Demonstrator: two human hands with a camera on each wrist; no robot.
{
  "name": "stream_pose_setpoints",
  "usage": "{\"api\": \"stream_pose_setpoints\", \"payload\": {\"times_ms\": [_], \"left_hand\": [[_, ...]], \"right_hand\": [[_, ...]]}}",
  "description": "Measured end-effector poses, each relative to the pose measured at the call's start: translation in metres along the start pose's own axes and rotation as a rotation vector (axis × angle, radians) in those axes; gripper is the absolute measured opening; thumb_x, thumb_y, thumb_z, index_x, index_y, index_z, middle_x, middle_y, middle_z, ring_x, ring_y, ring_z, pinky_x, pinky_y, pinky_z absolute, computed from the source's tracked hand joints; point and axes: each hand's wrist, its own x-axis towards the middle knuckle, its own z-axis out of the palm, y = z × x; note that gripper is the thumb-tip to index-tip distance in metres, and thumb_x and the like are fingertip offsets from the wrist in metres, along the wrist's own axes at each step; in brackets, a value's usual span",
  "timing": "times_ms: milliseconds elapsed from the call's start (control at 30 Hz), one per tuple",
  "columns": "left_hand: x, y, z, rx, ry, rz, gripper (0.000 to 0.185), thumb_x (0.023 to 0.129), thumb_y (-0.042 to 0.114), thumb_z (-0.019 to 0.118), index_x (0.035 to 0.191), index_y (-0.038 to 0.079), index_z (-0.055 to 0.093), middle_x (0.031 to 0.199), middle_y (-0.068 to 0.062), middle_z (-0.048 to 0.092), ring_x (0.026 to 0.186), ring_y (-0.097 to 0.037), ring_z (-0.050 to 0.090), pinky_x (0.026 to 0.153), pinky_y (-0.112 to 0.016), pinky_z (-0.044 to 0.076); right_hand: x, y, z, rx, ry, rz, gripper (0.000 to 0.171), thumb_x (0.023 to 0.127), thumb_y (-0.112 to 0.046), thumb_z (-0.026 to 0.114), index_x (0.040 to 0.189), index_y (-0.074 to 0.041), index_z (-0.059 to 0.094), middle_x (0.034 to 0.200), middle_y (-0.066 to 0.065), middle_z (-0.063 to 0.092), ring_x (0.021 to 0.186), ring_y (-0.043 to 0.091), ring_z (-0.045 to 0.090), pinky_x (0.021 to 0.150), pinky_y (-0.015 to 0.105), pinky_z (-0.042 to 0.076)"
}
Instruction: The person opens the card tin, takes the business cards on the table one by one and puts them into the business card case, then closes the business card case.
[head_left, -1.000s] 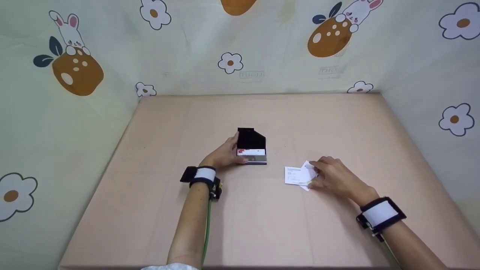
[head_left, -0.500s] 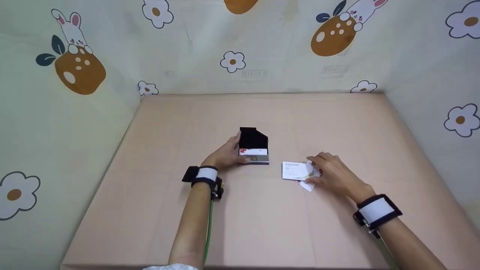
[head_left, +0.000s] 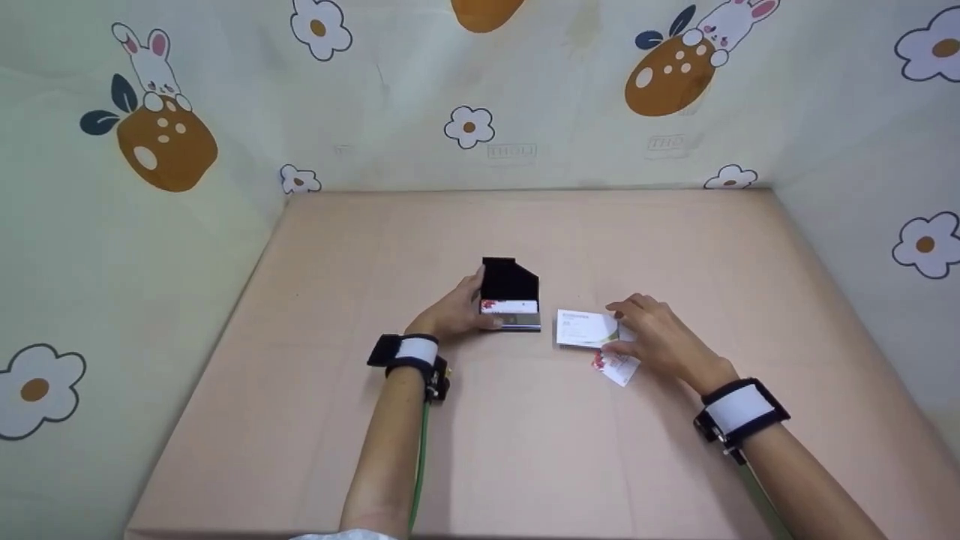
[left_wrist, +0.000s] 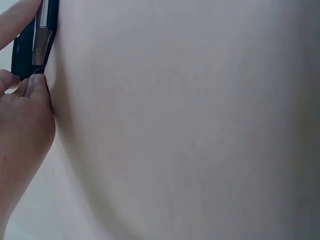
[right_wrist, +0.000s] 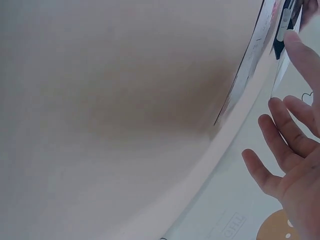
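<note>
In the head view my left hand (head_left: 454, 309) grips a business card case (head_left: 510, 279) by its left side, thumb across the front. Its black lid stands open, and a white card with a red print (head_left: 510, 306) shows above the silvery front. The left wrist view has the case (left_wrist: 24, 52) at its upper left edge. To the right, my right hand (head_left: 667, 337) pinches a white business card (head_left: 585, 328) between thumb and fingers, its right end partly hidden. Below that hand a second card with red print (head_left: 619, 370) lies tilted on the table, partly covered.
A pinkish-beige cloth covers the table (head_left: 510, 450). Patterned walls (head_left: 390, 112) enclose it at the back and both sides. Each wrist wears a camera strap, and a green cable (head_left: 421, 465) runs along the left forearm.
My right hand has lifted the white business card off the other card and carried it left and away from me, uncovering more of the red-printed one. My left hand stays on the case.
</note>
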Motion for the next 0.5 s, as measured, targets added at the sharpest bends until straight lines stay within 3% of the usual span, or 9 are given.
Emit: {"api": "stream_pose_setpoints", "payload": {"times_ms": [267,500], "left_hand": [[-0.001,0.000,0.002,-0.011,0.002,-0.006,0.112,0.084,0.022,0.080,0.162,0.021,-0.001,0.169,-0.013,0.012,0.157,-0.031,0.008,0.129,-0.046,0.007],[-0.002,0.000,-0.001,0.006,0.002,0.030,0.112,0.085,0.027,0.080,0.162,0.018,0.000,0.169,-0.012,0.012,0.158,-0.029,0.008,0.129,-0.044,0.007]], "right_hand": [[0.009,-0.002,0.003,0.017,-0.011,0.034,0.066,0.078,-0.032,0.086,0.130,0.000,0.062,0.120,0.017,0.065,0.108,0.033,0.063,0.096,0.049,0.054],[0.022,-0.005,0.004,0.006,0.022,-0.034,0.063,0.077,-0.030,0.086,0.127,0.002,0.064,0.116,0.017,0.067,0.105,0.032,0.062,0.092,0.049,0.052]]}}
